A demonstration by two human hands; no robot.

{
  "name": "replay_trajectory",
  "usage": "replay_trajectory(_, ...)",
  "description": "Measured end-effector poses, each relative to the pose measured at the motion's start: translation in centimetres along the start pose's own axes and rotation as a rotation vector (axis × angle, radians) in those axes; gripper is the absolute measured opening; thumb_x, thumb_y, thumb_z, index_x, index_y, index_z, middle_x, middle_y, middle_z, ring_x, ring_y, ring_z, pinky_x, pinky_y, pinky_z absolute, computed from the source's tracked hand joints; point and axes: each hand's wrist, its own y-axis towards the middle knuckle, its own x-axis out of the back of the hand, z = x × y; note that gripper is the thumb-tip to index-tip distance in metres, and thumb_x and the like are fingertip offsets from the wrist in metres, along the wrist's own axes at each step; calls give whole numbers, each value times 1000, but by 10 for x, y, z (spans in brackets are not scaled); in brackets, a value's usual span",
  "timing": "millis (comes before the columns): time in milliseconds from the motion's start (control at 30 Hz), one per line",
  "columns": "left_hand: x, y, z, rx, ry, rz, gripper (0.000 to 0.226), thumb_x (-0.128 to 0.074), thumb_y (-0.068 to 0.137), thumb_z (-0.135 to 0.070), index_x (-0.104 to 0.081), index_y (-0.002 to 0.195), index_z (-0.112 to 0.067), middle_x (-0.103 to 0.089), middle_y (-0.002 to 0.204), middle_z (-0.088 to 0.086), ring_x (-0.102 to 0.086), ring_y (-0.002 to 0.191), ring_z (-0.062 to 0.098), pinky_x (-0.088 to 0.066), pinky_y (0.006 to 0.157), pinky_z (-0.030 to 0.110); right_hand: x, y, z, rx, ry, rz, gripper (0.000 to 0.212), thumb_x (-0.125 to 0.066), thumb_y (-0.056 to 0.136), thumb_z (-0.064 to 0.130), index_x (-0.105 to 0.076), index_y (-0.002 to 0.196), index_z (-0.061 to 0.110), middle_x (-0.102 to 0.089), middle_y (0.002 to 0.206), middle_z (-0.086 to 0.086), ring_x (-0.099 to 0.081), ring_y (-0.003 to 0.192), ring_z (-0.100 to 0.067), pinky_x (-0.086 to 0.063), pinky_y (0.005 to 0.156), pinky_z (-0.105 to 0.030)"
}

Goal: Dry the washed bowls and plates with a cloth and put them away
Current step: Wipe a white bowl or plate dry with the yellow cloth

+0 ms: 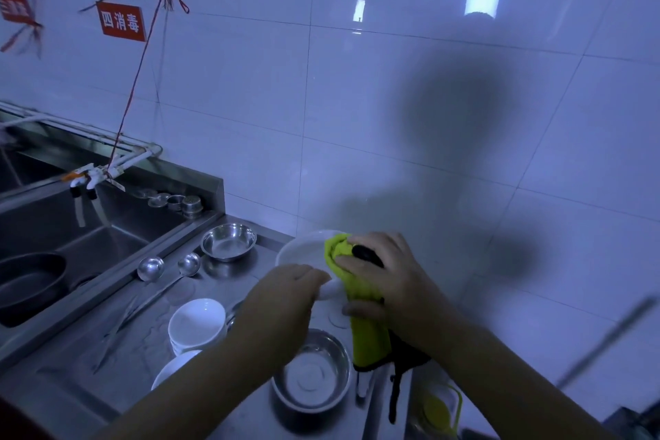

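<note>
— Round white glossy plate (303, 249), tilted above wet steel counter (89, 389); yellow-green cloth (364, 311) bunched, soft, pressed on at 3 o'clock.

— Hands?

— Left hand (285, 293) curled on rim at 6 o'clock. Right hand (382, 271) gripping cloth.

— Around?

— Stacked white bowls (196, 325) at 8 o'clock, steel bowl (310, 371) just below, another steel bowl (228, 241) at 10. Sink (71, 225) edge left; tiled wall (393, 118) close behind.

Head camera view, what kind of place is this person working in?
Probably a commercial or canteen kitchen's dishwashing area: a steel sink set in a steel counter, white tiled wall with a red sign, and steel bowls beside stacked white bowls.
</note>
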Motion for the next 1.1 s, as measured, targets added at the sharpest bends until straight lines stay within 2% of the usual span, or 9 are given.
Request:
replay_trajectory(67, -3, -2, 0, -108, 107, 43, 47, -84, 34, -5, -68, 75, -21, -60, 62, -9, -56, 54, 11, -35, 56, 14, -3, -1, -2, 73, -173, 64, 44, -82, 70, 32, -69, 106, 10, -62, 113, -12, -54, 101, -30, -46, 83, -36)
replay_trajectory(133, -10, -5, 0, -193, 152, 91, 47, -86, 31, -12, -68, 74, -24, -60, 61, -11, -55, 54, 8, -41, 55, 15, -8, -3, -3, 147, -243, 61, 25, -80, 71, 22, -70, 92, 13, -65, 100, -7, -58, 89, -28, -49, 71, -35)
replay_trajectory(200, -13, -8, 2, -263, 191, 142, 43, -88, 38, -18, -70, 77, -25, -63, 66, -11, -58, 58, 7, -46, 58, 16, -16, -7, -4, 206, -231, 43, 7, -74, 75, 13, -68, 79, 14, -65, 88, -3, -58, 81, -26, -46, 64, -33)
replay_trajectory(300, -10, -9, 14, -309, 122, 69, 26, -75, 64, -20, -70, 89, -24, -68, 84, -9, -60, 78, 6, -48, 71, 19, -24, -17, -11, 224, -251, -2, 11, -75, 74, 8, -67, 74, 16, -66, 85, -1, -60, 80, -25, -40, 67, -30)
replay_trajectory(433, -1, -2, 36, 191, -221, -16, 32, -44, 89, -35, -62, 114, -25, -60, 109, -14, -50, 102, 5, -45, 85, 31, -27, -31, -20, 262, -279, -38, 13, -75, 76, 5, -67, 80, 14, -66, 93, -4, -56, 89, -26, -39, 69, -33)
replay_trajectory(600, -6, 7, 48, 787, -1127, 371, 27, -48, 95, -27, -60, 117, -16, -68, 102, 11, -65, 93, 30, -55, 85, 43, -25, -31, -16, 332, -256, -66, 4, -71, 85, 8, -70, 84, 12, -69, 97, -8, -58, 93, -28, -40, 75, -35)
replay_trajectory(733, -13, 1, 50, 846, -1432, 399, 38, -57, 79, -15, -60, 114, 0, -62, 95, 27, -63, 84, 35, -60, 70, 40, -22, -34, -15, 385, -263, -29, 11, -63, 90, 10, -72, 83, 13, -70, 96, -7, -63, 93, -29, -42, 74, -35)
replay_trajectory(933, -33, -14, 49, 929, -1340, 290, 38, -59, 64, -12, -66, 97, 5, -63, 82, 22, -63, 75, 30, -59, 69, 46, -37, -35, -12, 387, -261, 35, 11, -69, 86, 7, -72, 77, 13, -70, 92, -7, -67, 89, -30, -51, 68, -38)
replay_trajectory(1100, -46, -24, 52, 962, -1323, 198, 16, -60, 63, -14, -74, 70, -9, -62, 61, 8, -61, 57, 18, -58, 63, 40, -65, -34, 1, 313, -243, 98, 12, -72, 79, 4, -71, 73, 14, -69, 85, -6, -65, 78, -30, -52, 61, -37)
